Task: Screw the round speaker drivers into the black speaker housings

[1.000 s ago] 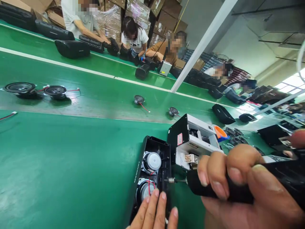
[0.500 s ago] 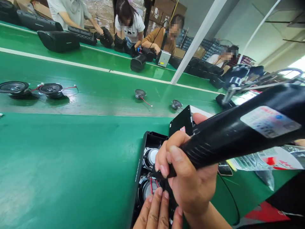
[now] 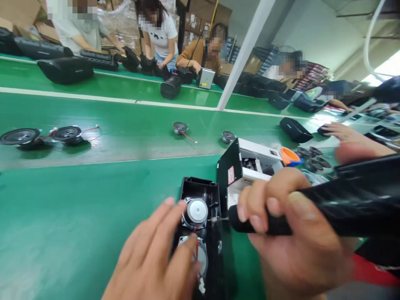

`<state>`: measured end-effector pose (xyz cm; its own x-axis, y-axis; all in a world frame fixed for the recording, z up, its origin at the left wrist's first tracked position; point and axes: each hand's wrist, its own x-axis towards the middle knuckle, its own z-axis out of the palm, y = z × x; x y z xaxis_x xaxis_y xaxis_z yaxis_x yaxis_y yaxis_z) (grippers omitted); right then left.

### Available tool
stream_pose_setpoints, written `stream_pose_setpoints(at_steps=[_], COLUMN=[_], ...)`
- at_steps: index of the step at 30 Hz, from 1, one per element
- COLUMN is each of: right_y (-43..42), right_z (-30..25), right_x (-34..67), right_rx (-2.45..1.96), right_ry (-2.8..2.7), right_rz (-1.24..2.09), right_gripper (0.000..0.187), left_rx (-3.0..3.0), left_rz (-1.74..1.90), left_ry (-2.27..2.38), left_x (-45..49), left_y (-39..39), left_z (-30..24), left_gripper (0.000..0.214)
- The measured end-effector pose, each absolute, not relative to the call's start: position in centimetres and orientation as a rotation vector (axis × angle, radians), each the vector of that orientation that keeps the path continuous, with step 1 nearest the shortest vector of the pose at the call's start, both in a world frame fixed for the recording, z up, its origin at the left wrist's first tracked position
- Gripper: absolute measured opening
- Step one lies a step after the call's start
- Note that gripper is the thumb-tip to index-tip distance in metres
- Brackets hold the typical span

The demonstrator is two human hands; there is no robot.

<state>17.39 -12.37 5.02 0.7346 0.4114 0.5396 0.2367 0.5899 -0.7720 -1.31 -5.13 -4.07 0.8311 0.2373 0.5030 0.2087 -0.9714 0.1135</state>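
My right hand (image 3: 290,221) is wrapped round a black electric screwdriver (image 3: 353,200), which lies nearly level. Its thin bit points left, with the tip at the lower right corner of the upper speaker driver (image 3: 198,210). That driver sits face down in an open black speaker housing (image 3: 200,187). Below it in the housing is a second driver (image 3: 203,258) with red wires, partly covered by my left hand (image 3: 156,254). The fingers of my left hand are apart, over the housing's left side; whether they press on it I cannot tell.
A white and black box-shaped device (image 3: 250,162) stands just behind the housing. Loose speaker drivers (image 3: 67,134) lie on the green belt (image 3: 131,121). An orange-rimmed bowl (image 3: 290,156) is at the right. Several people work across the line, and another person's hand (image 3: 343,131) reaches in at right.
My right hand has moved right with the screwdriver, which now lies flatter and shows its bit. My left hand has shifted up and left with its fingers spread, uncovering more of the housing.
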Motion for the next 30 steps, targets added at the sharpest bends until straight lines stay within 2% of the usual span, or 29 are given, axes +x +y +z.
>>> stream_pose_setpoints(at_steps=[4,6,13,19,22,25,28,30], right_y=[-14.8,-15.9,-17.0,-16.6,-16.8,-17.2,-17.5,-17.5], right_z=[6.6,6.5,5.2,4.4,3.9,3.5,3.2,2.9], right_x=[20.5,21.8,23.5,23.4,23.6,24.2,24.9,25.0], right_rx=[-1.026,-1.045,-1.055,-1.083,-1.065,-1.040,-1.041,-1.034], right_ry=[-0.743,-0.741,-0.769,-0.850,-0.861,-0.968,-1.100,-1.096], right_rz=[-0.185,-0.271,-0.295,-0.275,-0.191,-0.050,0.084,0.074], right_gripper=[0.052,0.056,0.054,0.049,0.051,0.049,0.044,0.041], left_rx=[3.013,3.025,3.075,2.998,2.874,2.814,2.859,2.859], left_rz=[0.795,0.826,0.736,0.826,0.850,0.651,0.585,0.667], left_ry=[0.267,0.146,0.160,0.272,0.045,-0.392,-0.708,-0.641], left_x=[1.0,1.9,1.2,1.1,3.1,6.0,9.3,12.0], left_y=[-2.6,-2.5,-2.0,-0.8,-1.6,-3.5,-4.3,-3.4], left_z=[-4.6,-5.4,-7.3,-4.5,-1.2,1.5,3.8,5.6], left_gripper=[0.019,0.019,0.032,0.023,0.032,0.038,0.025,0.012])
